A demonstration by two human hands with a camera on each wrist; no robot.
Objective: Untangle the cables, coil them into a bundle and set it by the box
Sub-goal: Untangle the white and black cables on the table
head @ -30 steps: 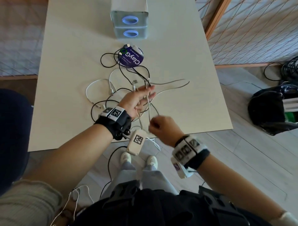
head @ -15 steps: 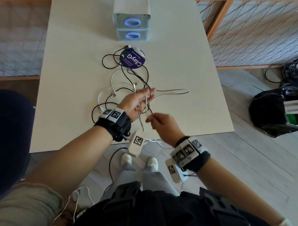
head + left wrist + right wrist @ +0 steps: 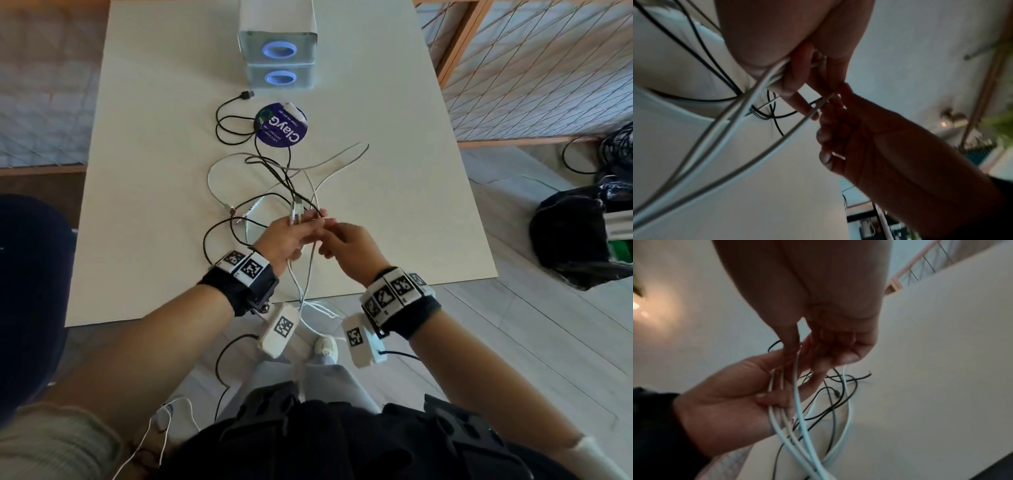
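Tip: left hand (image 3: 289, 240) thumb clamps the white cable loops (image 3: 797, 412) in palm; right hand (image 3: 349, 243) fingertips pinch one strand. Feed slack slowly, keep black cable (image 3: 233, 132) out.

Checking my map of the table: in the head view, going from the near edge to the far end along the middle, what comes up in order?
Left hand gripping white cables → round purple sticker → black USB plug → pale grey two-drawer box.

A: Where does the head view look from?
B: High above, facing forward and down over the bench (image 3: 394, 192).
A: The wrist views?
B: Very close, beneath each palm, looking along the fingers (image 3: 797, 104); both share the white cables (image 3: 797, 410).
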